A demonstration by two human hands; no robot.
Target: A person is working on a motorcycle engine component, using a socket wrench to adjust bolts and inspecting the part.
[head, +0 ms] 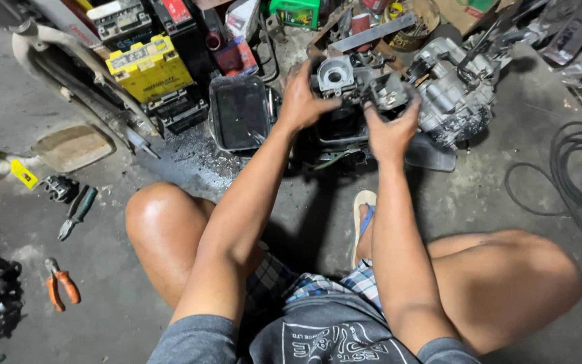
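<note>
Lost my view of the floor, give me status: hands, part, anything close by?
Left hand and right hand both grip the grey metal engine part. Black oily tray sits just left; grey engine block right.

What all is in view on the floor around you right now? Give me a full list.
engine part: 1, grey metal, top centre, held by both hands
engine block: 1, grey, right of the held part
tray: 1, black, left of the held part
box: 1, yellow, top left among dark boxes
green box: 1, top edge
pliers: 1, orange handles, lower left
dark pliers: 1, greenish handles, left
cable: 1 coil, black, right
sandal: 1, pale with blue strap, centre
floor: grey concrete, oil-stained
left hand: gripping the part's left side
right hand: gripping the part's right side
</note>
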